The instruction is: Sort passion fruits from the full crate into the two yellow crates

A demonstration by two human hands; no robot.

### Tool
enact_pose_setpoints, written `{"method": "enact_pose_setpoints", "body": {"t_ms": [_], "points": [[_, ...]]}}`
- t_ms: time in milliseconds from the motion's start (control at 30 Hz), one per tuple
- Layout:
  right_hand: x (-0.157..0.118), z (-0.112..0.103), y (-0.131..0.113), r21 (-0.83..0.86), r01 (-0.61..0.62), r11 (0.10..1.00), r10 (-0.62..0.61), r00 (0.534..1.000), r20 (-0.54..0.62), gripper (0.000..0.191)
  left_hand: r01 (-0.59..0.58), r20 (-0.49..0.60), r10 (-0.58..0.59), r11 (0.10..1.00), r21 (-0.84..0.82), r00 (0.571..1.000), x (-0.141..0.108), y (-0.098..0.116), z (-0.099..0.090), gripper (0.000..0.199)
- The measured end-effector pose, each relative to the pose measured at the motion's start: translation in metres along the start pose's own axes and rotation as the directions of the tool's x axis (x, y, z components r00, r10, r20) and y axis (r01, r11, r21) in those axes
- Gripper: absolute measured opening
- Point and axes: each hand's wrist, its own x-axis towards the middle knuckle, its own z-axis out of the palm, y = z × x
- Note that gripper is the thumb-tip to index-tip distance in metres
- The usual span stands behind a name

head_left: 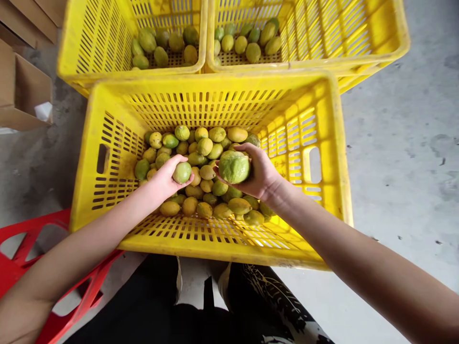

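Observation:
Over the near yellow crate (211, 258), my left hand (169, 177) is closed around a small green lemon (181, 173). To its right, my right hand (261, 173) holds a larger, bumpy green lemon (234, 167), with the thumb over its top and fingers beneath. The two held fruits are apart. Below both hands, several yellow and green lemons (204, 146) lie loose on the crate's bottom; my hands hide some of them.
Two more yellow crates, at the back left (89, 43) and back right (308, 62), hold several green-yellow lemons. A red plastic stool (32, 239) stands at the lower left. An open cardboard box (32, 91) sits at the far left.

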Motion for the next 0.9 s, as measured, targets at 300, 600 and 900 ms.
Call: {"method": "enact_pose_setpoints", "body": {"t_ms": [300, 600, 900], "points": [[0.002, -0.001, 0.001, 0.085, 0.041, 0.995, -0.045, 0.998, 0.039, 0.022, 0.03, 0.022, -0.031, 0.998, 0.047, 0.999, 0.004, -0.001, -0.002, 0.016], [-0.003, 0.011, -0.004, 0.219, 0.069, 0.973, -0.041, 0.991, -0.131, 0.015, 0.07, 0.018, -0.072, 0.994, 0.084, 0.997, 0.001, -0.001, -0.001, 0.008], [-0.002, 0.005, -0.002, 0.043, 0.051, 0.998, -0.047, 0.994, -0.098, 0.017, 0.151, 0.081, -0.15, 0.989, 0.002, 0.985, 0.004, 0.001, -0.003, 0.005]]}}
